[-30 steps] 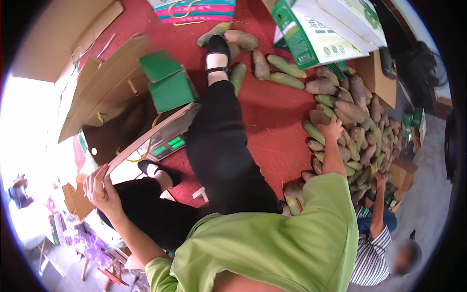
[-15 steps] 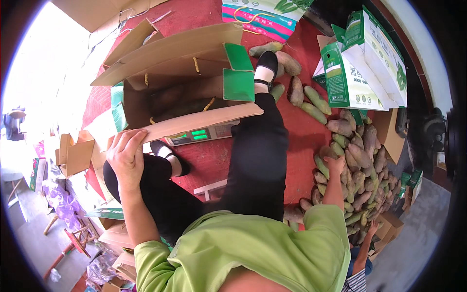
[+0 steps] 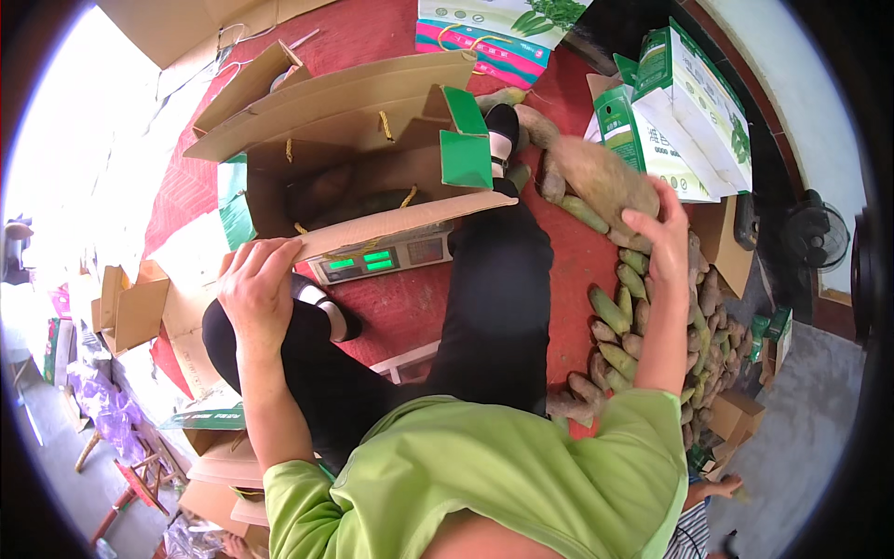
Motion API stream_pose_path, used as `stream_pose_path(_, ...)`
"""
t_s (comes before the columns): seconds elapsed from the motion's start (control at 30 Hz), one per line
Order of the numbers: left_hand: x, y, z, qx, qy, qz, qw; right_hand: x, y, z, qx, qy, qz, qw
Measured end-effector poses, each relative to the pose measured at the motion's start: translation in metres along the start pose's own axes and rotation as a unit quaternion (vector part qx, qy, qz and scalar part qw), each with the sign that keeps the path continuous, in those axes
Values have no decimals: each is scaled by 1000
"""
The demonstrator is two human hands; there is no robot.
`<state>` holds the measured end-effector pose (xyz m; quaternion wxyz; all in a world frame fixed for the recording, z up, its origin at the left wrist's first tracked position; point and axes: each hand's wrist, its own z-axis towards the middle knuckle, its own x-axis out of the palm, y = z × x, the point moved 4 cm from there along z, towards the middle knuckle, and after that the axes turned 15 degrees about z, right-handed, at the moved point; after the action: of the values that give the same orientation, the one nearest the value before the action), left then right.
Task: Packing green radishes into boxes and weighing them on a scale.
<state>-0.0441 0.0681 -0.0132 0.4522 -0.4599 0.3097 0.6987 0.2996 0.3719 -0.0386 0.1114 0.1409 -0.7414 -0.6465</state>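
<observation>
So the right hand (image 3: 663, 244) was up in the air with its fingers wrapped over a big brown root (image 3: 601, 179), lifted above the pile of roots (image 3: 652, 317) on the red mat (image 3: 410, 303); the left hand (image 3: 256, 289) lay curled over the near flap of the open cardboard box (image 3: 372, 140), which sat on a scale (image 3: 382, 256) with green digits.

one open brown box (image 3: 363, 112) sits on one scale (image 3: 377, 261), and two green-and-white cartons (image 3: 689, 112) stand nearby. one printed bag (image 3: 503, 33) lies above. the tubers (image 3: 643, 326) in the heap are too many to count.
</observation>
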Motion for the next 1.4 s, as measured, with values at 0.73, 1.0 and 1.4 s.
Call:
stream_pose_path(0.73, 1, 1, -3, -7, 4, -3, 1000, 346, -44, 40, -28, 467, -566, 679)
stream_pose_path(1.0, 5, -1, -3, -10, 3, 5, 1000, 284, 30, 36, -190, 406, -196, 872)
stream_pose_path(1.4, 14, -2, -4, -4, 4, 14, 1000, -3, -196, 51, -49, -13, -205, 977)
